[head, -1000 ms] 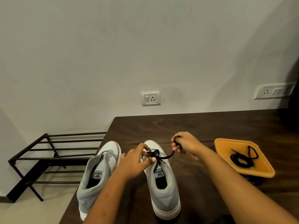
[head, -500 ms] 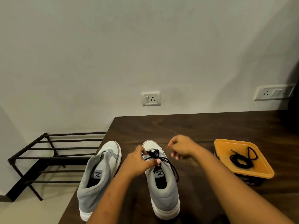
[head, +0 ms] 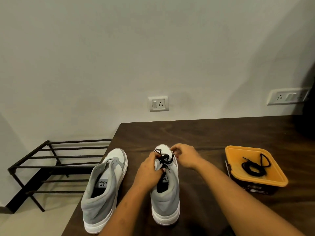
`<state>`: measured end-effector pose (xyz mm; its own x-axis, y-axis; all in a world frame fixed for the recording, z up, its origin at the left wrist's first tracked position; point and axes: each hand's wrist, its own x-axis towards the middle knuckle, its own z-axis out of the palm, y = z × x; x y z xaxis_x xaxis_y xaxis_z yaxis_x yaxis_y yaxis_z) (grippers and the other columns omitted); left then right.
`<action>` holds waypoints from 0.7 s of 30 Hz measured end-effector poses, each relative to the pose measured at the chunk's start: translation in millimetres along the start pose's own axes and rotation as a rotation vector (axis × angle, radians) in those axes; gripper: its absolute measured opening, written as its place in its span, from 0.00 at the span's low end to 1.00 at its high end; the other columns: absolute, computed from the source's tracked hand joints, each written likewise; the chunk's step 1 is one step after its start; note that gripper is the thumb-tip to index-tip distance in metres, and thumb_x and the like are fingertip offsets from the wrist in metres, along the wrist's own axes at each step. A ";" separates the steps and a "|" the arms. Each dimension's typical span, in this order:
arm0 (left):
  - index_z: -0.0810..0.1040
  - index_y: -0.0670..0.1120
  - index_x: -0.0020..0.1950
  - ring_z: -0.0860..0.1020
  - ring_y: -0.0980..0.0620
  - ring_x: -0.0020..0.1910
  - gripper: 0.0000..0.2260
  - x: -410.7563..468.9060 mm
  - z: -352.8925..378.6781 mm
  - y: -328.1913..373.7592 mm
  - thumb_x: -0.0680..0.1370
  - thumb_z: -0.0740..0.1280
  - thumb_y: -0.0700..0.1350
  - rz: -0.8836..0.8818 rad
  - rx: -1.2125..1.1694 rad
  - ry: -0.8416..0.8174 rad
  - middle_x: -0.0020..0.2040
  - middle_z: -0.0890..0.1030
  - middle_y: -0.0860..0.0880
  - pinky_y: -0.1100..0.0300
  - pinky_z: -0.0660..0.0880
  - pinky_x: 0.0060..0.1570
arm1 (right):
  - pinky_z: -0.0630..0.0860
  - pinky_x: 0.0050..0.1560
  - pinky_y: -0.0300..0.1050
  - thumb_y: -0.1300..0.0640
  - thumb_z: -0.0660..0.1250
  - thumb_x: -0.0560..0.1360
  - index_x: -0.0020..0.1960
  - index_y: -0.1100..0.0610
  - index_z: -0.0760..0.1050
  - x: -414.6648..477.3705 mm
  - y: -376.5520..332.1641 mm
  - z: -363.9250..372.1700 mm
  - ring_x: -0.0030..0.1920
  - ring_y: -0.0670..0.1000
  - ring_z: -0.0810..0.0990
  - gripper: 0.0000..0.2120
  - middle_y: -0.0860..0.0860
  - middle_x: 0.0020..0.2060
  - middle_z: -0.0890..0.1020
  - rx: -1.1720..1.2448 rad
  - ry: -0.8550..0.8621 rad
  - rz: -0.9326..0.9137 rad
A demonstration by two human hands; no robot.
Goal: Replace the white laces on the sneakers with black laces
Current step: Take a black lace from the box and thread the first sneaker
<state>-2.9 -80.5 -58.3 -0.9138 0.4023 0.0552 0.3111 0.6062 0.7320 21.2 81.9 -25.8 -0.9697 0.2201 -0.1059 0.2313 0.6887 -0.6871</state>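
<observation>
Two grey and white sneakers stand on the dark wooden table (head: 204, 133), toes pointing away from me. The left sneaker (head: 104, 186) has no lace in its eyelets. The right sneaker (head: 166, 189) carries a black lace (head: 165, 160) threaded near its toe. My left hand (head: 150, 169) grips the sneaker's tongue and lace from the left, thumb across the laces. My right hand (head: 185, 155) is at the toe end on the right, its fingers curled and pinching the lace.
An orange tray (head: 276, 178) on a dark box sits at the right, with a second coiled black lace (head: 254, 166) in it. A black metal shoe rack (head: 51, 166) stands on the floor left of the table. Two wall sockets are behind.
My right hand has let the lace end drop from its raised pull and moved left and down onto the toe of the right sneaker. My left hand has stayed on the tongue.
</observation>
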 end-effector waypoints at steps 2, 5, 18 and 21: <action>0.70 0.53 0.58 0.77 0.48 0.53 0.16 0.8 1.1 -0.9 0.72 0.70 0.46 -0.012 0.006 0.015 0.57 0.77 0.50 0.50 0.74 0.55 | 0.76 0.44 0.41 0.70 0.58 0.75 0.61 0.58 0.76 -0.5 3.2 -4.5 0.47 0.51 0.78 0.17 0.57 0.52 0.80 -0.019 -0.012 0.069; 0.70 0.50 0.61 0.75 0.48 0.57 0.21 3.5 -2.4 -1.2 0.71 0.72 0.48 -0.067 0.038 0.006 0.60 0.75 0.50 0.54 0.72 0.56 | 0.80 0.39 0.45 0.69 0.57 0.77 0.48 0.55 0.74 -3.8 3.0 -8.1 0.35 0.52 0.80 0.11 0.56 0.38 0.80 0.087 -0.080 0.186; 0.69 0.51 0.66 0.78 0.45 0.49 0.22 -4.5 -12.0 -2.1 0.73 0.69 0.46 -0.327 0.131 -0.229 0.58 0.75 0.44 0.60 0.77 0.32 | 0.77 0.35 0.42 0.50 0.72 0.72 0.68 0.54 0.67 -18.4 -16.1 1.9 0.37 0.52 0.80 0.28 0.56 0.58 0.78 -0.233 -0.333 0.149; 0.70 0.53 0.65 0.78 0.44 0.53 0.19 -4.2 -10.4 -1.1 0.74 0.65 0.46 -0.276 0.243 -0.182 0.60 0.77 0.43 0.58 0.77 0.45 | 0.77 0.34 0.42 0.50 0.72 0.72 0.57 0.58 0.75 -15.6 -18.1 14.7 0.41 0.54 0.82 0.18 0.57 0.53 0.82 -0.324 -0.240 0.115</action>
<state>-2.2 -90.0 -52.3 -0.9175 0.3029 -0.2577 0.1329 0.8443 0.5192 30.9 55.9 -22.2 -0.9179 0.1677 -0.3596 0.3150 0.8592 -0.4033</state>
